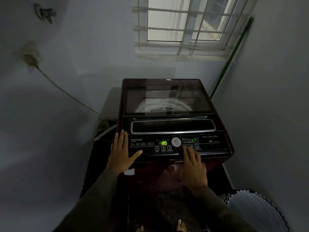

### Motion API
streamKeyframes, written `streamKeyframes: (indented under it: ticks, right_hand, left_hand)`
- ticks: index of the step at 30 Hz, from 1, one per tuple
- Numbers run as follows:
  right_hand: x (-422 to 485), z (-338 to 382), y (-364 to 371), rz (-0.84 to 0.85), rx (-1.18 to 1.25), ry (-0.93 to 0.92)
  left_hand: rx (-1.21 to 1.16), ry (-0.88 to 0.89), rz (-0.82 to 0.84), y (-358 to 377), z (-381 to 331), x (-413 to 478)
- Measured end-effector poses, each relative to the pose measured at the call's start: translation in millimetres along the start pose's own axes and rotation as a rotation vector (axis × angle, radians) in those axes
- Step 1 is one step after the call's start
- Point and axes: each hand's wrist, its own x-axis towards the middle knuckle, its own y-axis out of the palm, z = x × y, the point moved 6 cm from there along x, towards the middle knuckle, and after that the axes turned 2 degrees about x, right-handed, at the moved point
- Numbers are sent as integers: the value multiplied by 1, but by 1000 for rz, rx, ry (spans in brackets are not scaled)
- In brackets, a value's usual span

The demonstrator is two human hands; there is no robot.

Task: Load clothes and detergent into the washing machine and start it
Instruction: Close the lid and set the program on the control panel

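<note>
Lying flat with straight fingers, the left hand (pixel 121 154) rests on the dark maroon top-loading washing machine (pixel 167 91); right of it, the right hand (pixel 194 166), fingers extended, touches the black control panel (pixel 209 145).

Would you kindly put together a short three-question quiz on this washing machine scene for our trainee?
1. True or false: the washing machine has its glass lid closed.
2. The green display reads: A) :20 B) :45 C) nothing.
3. Which hand reaches the small buttons right of the round dial, while the other lies flat on the left end of the control panel?
Key: 1 true; 2 A; 3 the right hand; the left hand lies flat.
</note>
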Motion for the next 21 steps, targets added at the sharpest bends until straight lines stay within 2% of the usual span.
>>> streamKeyframes:
  ticks: [21]
  right_hand:
    - [-1, -3, 3, 10, 52, 4]
  left_hand:
    - [1, -3, -9, 0, 0, 0]
